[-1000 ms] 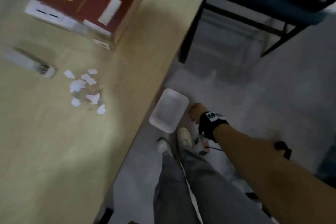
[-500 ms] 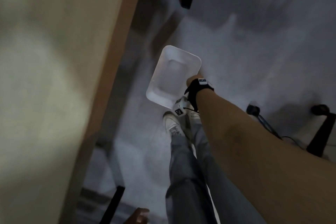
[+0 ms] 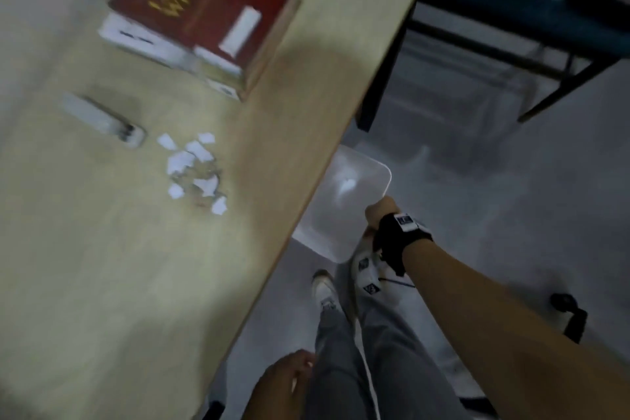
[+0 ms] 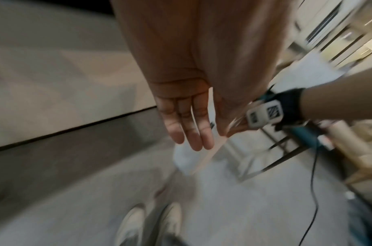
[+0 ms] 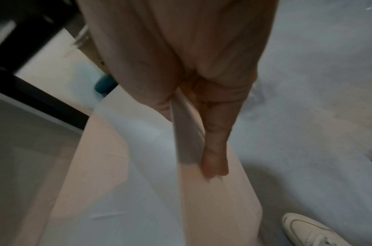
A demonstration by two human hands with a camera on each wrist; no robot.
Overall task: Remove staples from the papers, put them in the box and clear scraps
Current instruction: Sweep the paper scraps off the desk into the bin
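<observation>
A translucent white box (image 3: 341, 201) hangs just below the table's right edge, above the floor. My right hand (image 3: 380, 215) grips its near rim; in the right wrist view the fingers (image 5: 214, 141) lie along the outside of the box wall (image 5: 138, 183), with the rim pinched. White paper scraps (image 3: 191, 164) with small staples among them lie on the wooden table (image 3: 102, 283). My left hand (image 3: 283, 382) hangs by my legs, with its fingers (image 4: 189, 126) straight and empty.
A grey stapler-like tool (image 3: 102, 119) lies left of the scraps. A red book (image 3: 204, 20) rests on white papers at the back. A dark chair (image 3: 511, 17) stands beyond the table, and my shoes (image 3: 324, 286) are on the grey floor.
My right hand has closed on the box's rim and lifted it from the floor up beside the table edge. My left hand has come into view by my legs.
</observation>
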